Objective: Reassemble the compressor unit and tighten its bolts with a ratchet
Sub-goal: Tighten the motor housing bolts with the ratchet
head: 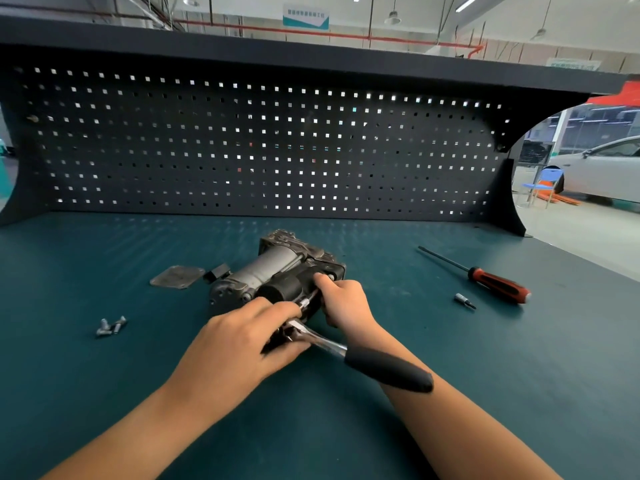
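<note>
**Q.** Where does the compressor unit (277, 268) lie, and along which axis?

**A.** At the middle of the teal surface (104, 375), on its side, with its cylinder running from 8 o'clock to 2 o'clock. Both hands meet at its near end, toward 5 o'clock.

**Q.** How is the ratchet (332, 344) set against it?

**A.** The drive shaft (304, 302) points from the ratchet's head toward 1 o'clock into the housing. The black handle trails away to 4 o'clock, crossing above the right forearm, and its free end is unheld.

**Q.** What is the state of each grip?

**A.** The left hand (239, 337) has its fingers curled closed around the ratchet's head. The right hand (346, 299) is curled onto the unit's near-right end, thumb up against the housing. Whether it also pinches the shaft cannot be told.

**Q.** What does the coming move turn on?

**A.** Probably the handle. A tightening swing needs a hand on it, and the right hand lies nearer. The bolt itself is hidden.

**Q.** What else lies on the surface, and what is in the room?

**A.** Loose bolts (111, 326) lie at 8 o'clock of the unit and a flat cover plate (177, 277) at 9 o'clock. A screwdriver (485, 277) and a small bit socket (464, 301) lie at 3 o'clock. A dark pegboard (263, 143) stands behind, and beyond it on the right are a white car (602, 168) and a blue chair (545, 183).
</note>
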{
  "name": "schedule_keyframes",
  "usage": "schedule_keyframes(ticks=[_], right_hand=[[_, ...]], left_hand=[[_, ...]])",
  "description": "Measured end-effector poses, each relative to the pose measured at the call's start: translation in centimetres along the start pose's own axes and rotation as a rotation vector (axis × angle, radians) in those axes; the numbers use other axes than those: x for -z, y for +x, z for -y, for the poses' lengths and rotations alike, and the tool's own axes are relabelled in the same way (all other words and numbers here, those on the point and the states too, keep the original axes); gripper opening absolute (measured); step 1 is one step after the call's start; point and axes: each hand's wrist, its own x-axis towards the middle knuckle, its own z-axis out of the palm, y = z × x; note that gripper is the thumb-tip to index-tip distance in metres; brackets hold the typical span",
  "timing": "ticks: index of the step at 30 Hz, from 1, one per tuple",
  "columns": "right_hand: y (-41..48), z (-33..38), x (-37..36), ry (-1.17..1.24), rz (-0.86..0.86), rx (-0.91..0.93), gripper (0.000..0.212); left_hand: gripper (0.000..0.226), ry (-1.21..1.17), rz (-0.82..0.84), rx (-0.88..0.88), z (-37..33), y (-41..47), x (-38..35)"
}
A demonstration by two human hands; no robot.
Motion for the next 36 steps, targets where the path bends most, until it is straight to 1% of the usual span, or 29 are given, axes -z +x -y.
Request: schedule_keyframes(ticks=[2, 3, 5, 6, 8, 11, 12, 14, 15, 17, 19, 21, 23, 24, 26, 28, 30, 31, 33, 35, 36], right_hand=[[0.1, 0.1, 0.0, -0.038, 0.011, 0.011, 0.048], [0.1, 0.1, 0.0, -0.051, 0.015, 0.019, 0.047], [-0.2, -0.1, -0.1, -0.016, 0.024, 0.04, 0.043], [-0.3, -0.2, -0.2, 0.003, 0.02, 0.044, 0.044], [-0.4, -0.2, -0.3, 0.004, -0.001, 0.042, 0.046], [-0.4, -0.1, -0.2, 0.027, 0.01, 0.04, 0.043], [-0.3, 0.0, -0.2, 0.039, 0.019, 0.035, 0.043], [-0.3, 0.0, -0.2, 0.055, 0.031, 0.021, 0.043], [-0.3, -0.1, -0.2, 0.06, 0.031, 0.014, 0.044], [-0.3, 0.0, -0.2, 0.064, 0.026, 0.0, 0.044], [-0.2, -0.1, -0.1, 0.053, 0.021, -0.013, 0.048], [-0.3, -0.1, -0.2, 0.016, 0.017, -0.016, 0.053], [-0.2, 0.0, -0.3, -0.013, 0.019, -0.01, 0.049], [-0.1, 0.1, -0.3, -0.017, 0.023, -0.014, 0.046], [-0.1, 0.1, -0.3, -0.002, 0.022, -0.051, 0.045], [-0.3, 0.1, -0.2, -0.016, 0.017, -0.061, 0.047], [-0.4, 0.1, -0.2, -0.037, 0.021, -0.053, 0.048], [-0.3, 0.2, -0.1, -0.052, 0.024, -0.046, 0.047], [-0.3, 0.4, -0.1, -0.103, 0.046, -0.036, 0.043], [-0.3, 0.4, 0.0, -0.101, 0.079, -0.034, 0.04], [-0.4, 0.4, 0.1, -0.07, 0.079, -0.042, 0.039]], left_hand=[[0.04, 0.012, -0.027, 0.035, 0.1, 0.1, -0.1], [0.04, 0.003, -0.026, 0.086, 0.1, 0.2, -0.2], [0.036, -0.044, -0.014, 0.268, 0.0, 0.2, -0.4], [0.03, -0.119, 0.013, 0.375, 0.0, 0.3, -0.5], [0.022, -0.418, 0.043, 0.587, -0.1, 0.8, -0.8], [0.027, -0.979, 0.072, 0.953, -0.1, 1.5, -0.8], [0.028, -1.113, 0.068, 1.028, -0.2, 1.6, -0.7], [0.028, -1.233, 0.051, 1.085, -0.1, 1.5, -0.6], [0.027, -1.23, 0.055, 1.076, -0.1, 1.5, -0.7], [0.023, -1.132, 0.067, 1.002, 0.0, 1.4, -0.7], [0.014, -0.94, 0.064, 0.846, 0.0, 1.1, -0.7], [0.006, -0.657, 0.056, 0.617, 0.1, 0.6, -0.5], [0.013, -0.317, 0.087, 0.369, -0.1, 0.0, -0.1], [0.018, -0.183, 0.081, 0.261, -0.2, -0.1, -0.1], [0.03, 0.02, 0.065, 0.073, -0.4, -0.3, -0.2], [0.035, 0.152, 0.01, -0.054, -0.5, -0.4, -0.6], [0.029, 0.193, -0.015, -0.077, -0.2, -0.3, -0.7], [0.034, 0.197, -0.016, -0.044, 0.0, -0.3, -0.6], [0.042, 0.114, 0.012, 0.093, -0.2, -0.3, -0.5], [0.039, -0.015, 0.059, 0.289, -0.6, -0.1, -0.7], [0.035, -0.136, 0.098, 0.395, -0.8, 0.1, -0.8]])
